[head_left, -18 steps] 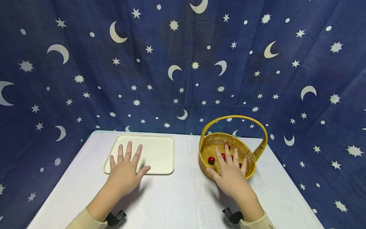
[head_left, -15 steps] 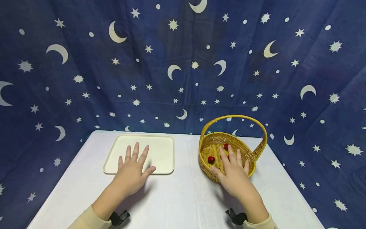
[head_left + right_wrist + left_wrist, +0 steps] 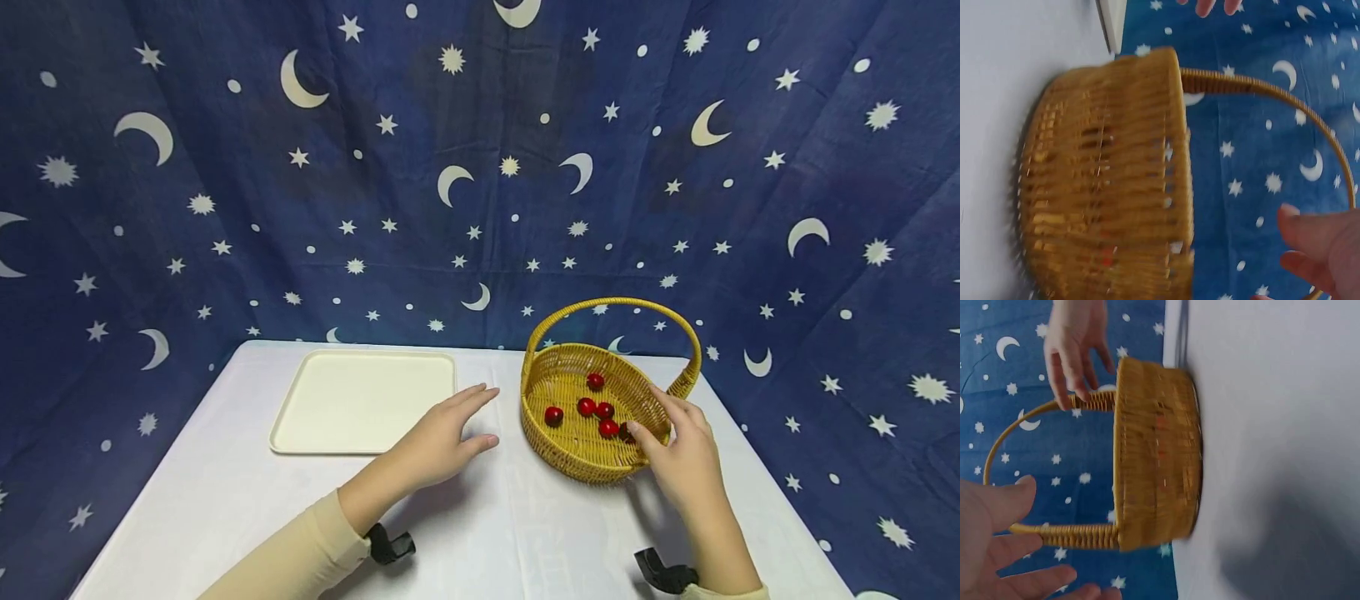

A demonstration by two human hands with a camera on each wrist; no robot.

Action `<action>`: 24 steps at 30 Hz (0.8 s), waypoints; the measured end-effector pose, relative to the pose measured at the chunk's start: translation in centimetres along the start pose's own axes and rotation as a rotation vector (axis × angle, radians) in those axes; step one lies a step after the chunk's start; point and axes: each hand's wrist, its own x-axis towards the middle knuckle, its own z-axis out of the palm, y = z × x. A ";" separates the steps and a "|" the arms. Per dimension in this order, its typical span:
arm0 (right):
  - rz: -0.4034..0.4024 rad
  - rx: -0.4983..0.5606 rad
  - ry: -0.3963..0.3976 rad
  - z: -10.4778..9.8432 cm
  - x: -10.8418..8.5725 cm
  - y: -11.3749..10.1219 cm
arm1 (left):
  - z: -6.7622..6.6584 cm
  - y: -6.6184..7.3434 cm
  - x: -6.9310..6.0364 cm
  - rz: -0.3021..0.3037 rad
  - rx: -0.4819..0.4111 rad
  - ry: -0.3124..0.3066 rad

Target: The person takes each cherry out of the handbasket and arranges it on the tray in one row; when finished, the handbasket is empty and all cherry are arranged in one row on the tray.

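Note:
The yellow wicker basket (image 3: 573, 458) stands on the right of the white table, its handle arching upright, with several dark red cherries (image 3: 587, 407) inside. My left hand (image 3: 435, 442) hovers between tray and basket, fingers extended toward the basket's left side, holding nothing. Over the basket's right rim is my right hand (image 3: 684, 458), thumb and fingers apart and relaxed; whether it touches the rim I cannot tell. In the left wrist view the basket (image 3: 1157, 456) shows side-on beyond my left hand (image 3: 1016, 550). The right wrist view has the basket wall (image 3: 1110, 181) beside my right hand (image 3: 1319, 250).
A cream rectangular tray (image 3: 367, 404) lies flat at the table's back left. Behind the white-covered table (image 3: 480, 542) hangs a dark blue cloth (image 3: 405, 300) with moons and stars. Black straps are on both wrists.
My left hand has moved right, off the tray's front area toward the basket. My right hand has shifted right from above the basket's middle to its right rim, uncovering the cherries.

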 end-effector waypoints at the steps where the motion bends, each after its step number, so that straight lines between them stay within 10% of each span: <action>1: 0.027 0.018 0.014 -0.1 0.1 0.5 | 0.3 0.2 0.5 0.015 -0.051 0.000; 8: 0.179 0.121 0.038 -0.3 0.3 3.9 | 2.7 1.9 3.8 0.058 -0.255 -0.033; 24: 0.446 0.617 -0.117 1.4 1.4 6.9 | 7.2 3.9 12.1 0.067 -0.054 -0.247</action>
